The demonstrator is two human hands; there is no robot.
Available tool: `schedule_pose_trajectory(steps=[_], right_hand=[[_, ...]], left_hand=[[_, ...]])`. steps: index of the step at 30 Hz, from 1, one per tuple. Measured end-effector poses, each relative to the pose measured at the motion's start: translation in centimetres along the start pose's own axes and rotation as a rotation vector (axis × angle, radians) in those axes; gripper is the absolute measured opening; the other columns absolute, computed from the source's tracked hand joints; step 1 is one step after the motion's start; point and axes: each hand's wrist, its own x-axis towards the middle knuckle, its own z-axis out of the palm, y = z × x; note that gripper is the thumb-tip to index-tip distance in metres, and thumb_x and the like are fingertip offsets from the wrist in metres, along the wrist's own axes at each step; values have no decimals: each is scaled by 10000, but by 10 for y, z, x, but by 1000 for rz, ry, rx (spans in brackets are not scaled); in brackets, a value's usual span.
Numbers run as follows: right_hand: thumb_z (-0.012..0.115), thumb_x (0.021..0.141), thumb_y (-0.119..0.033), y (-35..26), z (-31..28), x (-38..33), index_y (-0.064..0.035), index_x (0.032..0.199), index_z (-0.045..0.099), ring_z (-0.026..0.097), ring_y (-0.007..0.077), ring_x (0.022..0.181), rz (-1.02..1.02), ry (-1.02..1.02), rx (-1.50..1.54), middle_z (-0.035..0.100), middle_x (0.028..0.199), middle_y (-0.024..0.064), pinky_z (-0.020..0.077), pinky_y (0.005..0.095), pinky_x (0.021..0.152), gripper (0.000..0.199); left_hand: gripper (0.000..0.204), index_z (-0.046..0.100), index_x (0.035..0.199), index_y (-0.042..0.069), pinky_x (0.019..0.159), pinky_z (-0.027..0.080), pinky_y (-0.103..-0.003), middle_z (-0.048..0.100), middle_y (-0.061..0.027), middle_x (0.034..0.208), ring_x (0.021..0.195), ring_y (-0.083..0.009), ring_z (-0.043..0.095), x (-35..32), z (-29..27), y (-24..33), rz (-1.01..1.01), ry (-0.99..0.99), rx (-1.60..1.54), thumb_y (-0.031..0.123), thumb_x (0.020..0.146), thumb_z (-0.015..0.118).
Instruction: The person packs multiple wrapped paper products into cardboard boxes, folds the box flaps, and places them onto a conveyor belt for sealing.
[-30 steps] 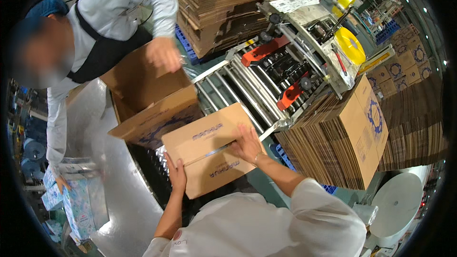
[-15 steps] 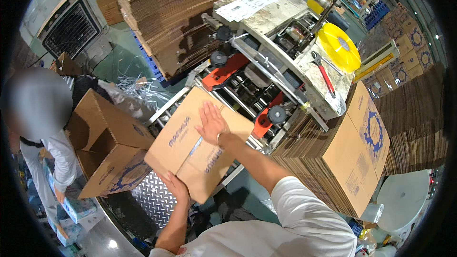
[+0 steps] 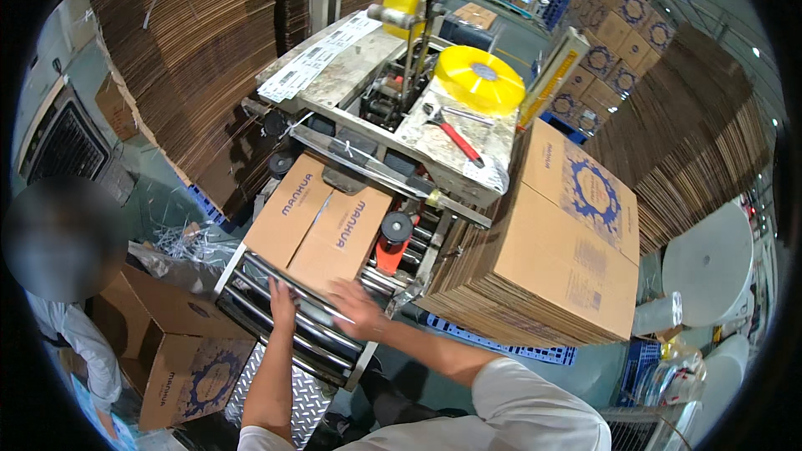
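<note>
A closed brown cardboard box point(image 3: 311, 230) lies on the metal rollers of a conveyor point(image 3: 313, 330), its far part under the head of a carton taping machine point(image 3: 368, 138). My left hand point(image 3: 284, 305) is at the box's near edge with its fingers stretched forward. My right hand point(image 3: 357, 309), slightly blurred, is spread beside the near right corner of the box. Neither hand grasps anything; whether the fingertips touch the cardboard I cannot tell. An orange side guide with a black roller point(image 3: 397, 227) stands at the box's right side.
A yellow tape roll point(image 3: 480, 79) and red-handled pliers point(image 3: 458, 142) lie on the machine. Flat cartons are stacked at right point(image 3: 560, 259) and far left point(image 3: 192, 58). At left, a person point(image 3: 79, 351) stands by an open box point(image 3: 180, 351). Diamond-patterned metal plate point(image 3: 284, 405) lies below the conveyor.
The box has moved forward off my hands, flat onto the rollers and into the taping machine. My right hand has left its top, and my left hand its near side. The view has shifted right.
</note>
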Motion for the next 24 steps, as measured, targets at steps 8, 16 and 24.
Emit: schedule_pose_trajectory(steps=[8, 16, 24], right_hand=[[619, 705, -148, 17, -203, -155, -15, 1030, 531, 419, 387, 1013, 393, 447, -682, 467, 1071, 204, 329, 492, 881, 363], [677, 682, -255, 72, -216, -143, -284, 1276, 412, 304, 398, 1184, 643, 40, -735, 310, 1296, 227, 241, 553, 962, 651], [670, 696, -328, 66, -234, -174, -191, 1062, 553, 396, 328, 1112, 462, 54, -784, 427, 1188, 161, 287, 542, 941, 408]], left_hand=[[344, 579, 951, 58, 644, 479, -395, 590, -175, 659, 711, -305, 606, -173, -181, -264, 94, -450, 1435, 350, 853, 425], [294, 573, 966, 53, 570, 454, -334, 589, -118, 707, 662, -230, 587, -230, -234, -206, -379, -147, 877, 305, 853, 472], [251, 568, 982, 49, 495, 429, -273, 587, -61, 756, 612, -155, 568, -234, -249, -151, -287, 9, 441, 260, 853, 520]])
